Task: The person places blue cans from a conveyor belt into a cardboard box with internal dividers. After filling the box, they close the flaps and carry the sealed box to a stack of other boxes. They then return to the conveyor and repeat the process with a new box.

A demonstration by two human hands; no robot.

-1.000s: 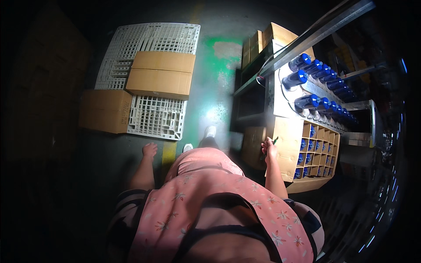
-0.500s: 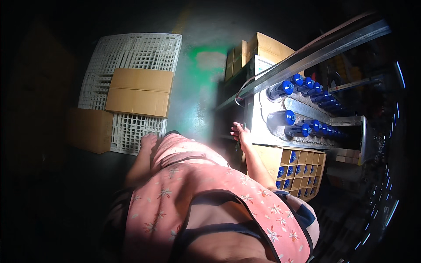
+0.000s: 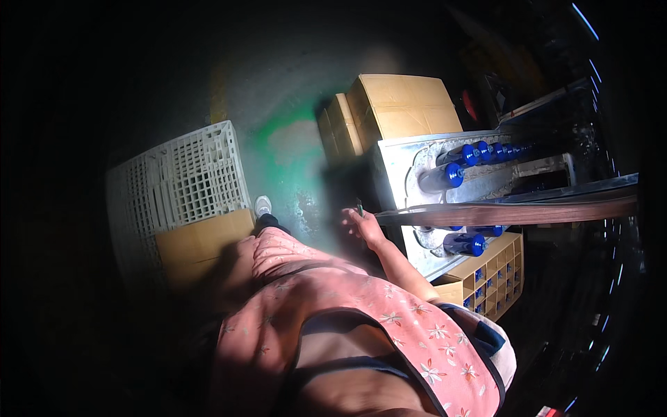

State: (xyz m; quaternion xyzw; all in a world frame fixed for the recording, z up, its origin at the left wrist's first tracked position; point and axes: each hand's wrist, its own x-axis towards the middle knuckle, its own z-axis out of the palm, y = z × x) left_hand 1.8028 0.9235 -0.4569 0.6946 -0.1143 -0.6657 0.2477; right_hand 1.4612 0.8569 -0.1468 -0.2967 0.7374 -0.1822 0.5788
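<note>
One right hand nears the metal chute's edge.

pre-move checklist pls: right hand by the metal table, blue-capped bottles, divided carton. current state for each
1. Right hand free of load: cannot tell; a thin dark item shows at the fingertips, too small to identify.
2. Left hand in view: not ok; hidden behind the pink apron.
3. Blue-capped bottles on the metal table: ok; lying on their sides in a row.
4. Divided carton under the table edge: ok; open, some cells hold blue caps.
5. Hand touching the table: cannot tell; it is close to the edge.
</note>
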